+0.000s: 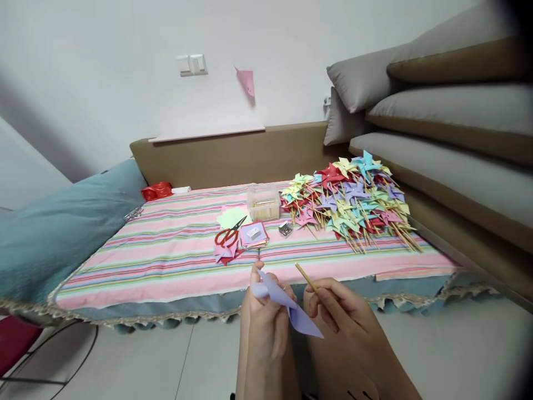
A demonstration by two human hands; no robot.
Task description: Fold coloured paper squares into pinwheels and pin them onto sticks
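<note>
My left hand [268,316] is closed on a purple paper pinwheel [302,321], its blades partly curled over. In my right hand [339,311] a thin wooden stick [306,276] is pinched between the fingers, its upper end pointing up and left, a little apart from the paper. Beyond my hands on the striped cloth lie red-handled scissors [227,238], a stack of coloured paper squares [261,241] with a small white item [253,233] on top, and a small clear case of metal bits [285,229].
A heap of finished pinwheels [350,194] covers the right of the striped cloth [166,244]. Behind the paper stands a clear plastic box [264,203] with sticks. Grey cushions [449,111] are stacked at right; a red bag [156,191] lies back left.
</note>
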